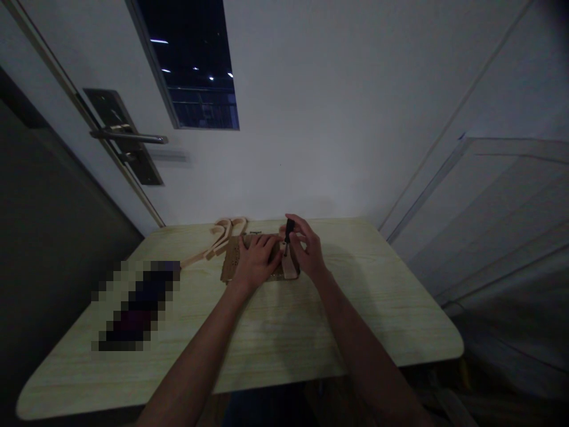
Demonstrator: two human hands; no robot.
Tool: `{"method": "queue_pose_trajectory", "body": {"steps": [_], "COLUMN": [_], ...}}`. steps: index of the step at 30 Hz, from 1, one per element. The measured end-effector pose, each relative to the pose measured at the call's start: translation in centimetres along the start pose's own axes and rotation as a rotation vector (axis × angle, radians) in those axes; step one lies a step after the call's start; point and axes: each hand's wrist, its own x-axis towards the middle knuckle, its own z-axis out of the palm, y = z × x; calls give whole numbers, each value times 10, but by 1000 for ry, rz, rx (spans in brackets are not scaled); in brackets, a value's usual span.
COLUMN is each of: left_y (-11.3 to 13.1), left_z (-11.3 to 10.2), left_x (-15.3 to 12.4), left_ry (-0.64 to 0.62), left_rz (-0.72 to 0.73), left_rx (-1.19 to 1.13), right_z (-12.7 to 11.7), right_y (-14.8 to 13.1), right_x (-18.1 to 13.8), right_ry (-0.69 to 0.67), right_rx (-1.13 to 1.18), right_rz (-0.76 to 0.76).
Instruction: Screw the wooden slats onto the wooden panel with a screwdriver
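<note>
My left hand point(256, 261) lies flat with fingers spread on a brown, perforated-looking board point(230, 261), pressing it against the table. My right hand point(309, 252) is closed around the black handle of a screwdriver point(289, 228), held almost upright. Its shaft points down at a small pale wooden piece point(290, 267) at the board's right end. Whether a screw sits under the tip is too small to tell. The left thumb rests close beside that wooden piece.
Curved wooden pieces point(224, 232) like hooks with long stems lie behind and left of the board. Small dark items point(255, 233) lie behind it. A pixelated dark object point(142, 305) is at the table's left. A white door with a metal handle point(128, 137) stands behind the table point(377, 308).
</note>
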Motion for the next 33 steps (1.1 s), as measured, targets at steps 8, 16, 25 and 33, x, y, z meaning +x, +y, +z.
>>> {"method": "queue_pose_trajectory", "body": {"steps": [8, 16, 25, 33], "left_y": [-1, 1, 2, 1], "left_z": [2, 0, -2, -1], "left_x": [0, 0, 1, 0], "left_ry": [-3, -14, -20, -5], "left_rz": [5, -9, -14, 2], "left_rx": [-18, -4, -17, -16], "right_z": [2, 0, 2, -1], "right_y": [9, 3, 2, 1], "right_x": [1, 1, 2, 1], "right_ry": [67, 75, 113, 64], "right_rx": [-80, -138, -89, -104], "right_rz": [-31, -106, 13, -55]}}
